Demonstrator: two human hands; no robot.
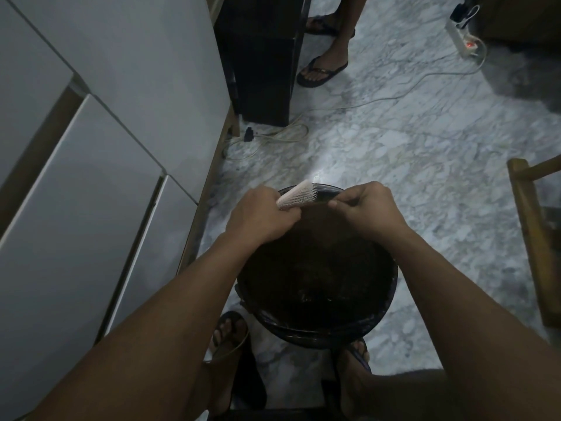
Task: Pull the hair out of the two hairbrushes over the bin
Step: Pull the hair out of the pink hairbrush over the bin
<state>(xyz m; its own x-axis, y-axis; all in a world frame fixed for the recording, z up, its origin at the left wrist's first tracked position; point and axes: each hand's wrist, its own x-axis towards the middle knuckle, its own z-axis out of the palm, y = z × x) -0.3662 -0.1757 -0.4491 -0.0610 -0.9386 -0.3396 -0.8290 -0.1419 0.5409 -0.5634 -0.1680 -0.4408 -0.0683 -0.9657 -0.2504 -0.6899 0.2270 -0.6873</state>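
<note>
- Pale pink plastic hairbrush [296, 195] sits in my left hand [258, 215], the grip closed around its handle end, the head sticking out up and to the right over the far rim of the bin [376, 314].
- My right hand [361, 208] is just beside the brush head, fingertips [334, 203] pinched together; any hair between them is too fine for me to make out.
- Short pale bristles line the brush's lower side, facing the right hand; the head is narrow and oblong.
- I see a round, dark, glossy bin standing on a grey-white marbled floor [425, 147], its inside too dim to read.
- Both forearms reach forward from the lower corners, wrists angled inward so the hands meet above the bin's far edge.
- My sandalled feet [227, 335] flank the bin's near side.
- Only one brush is in view.
</note>
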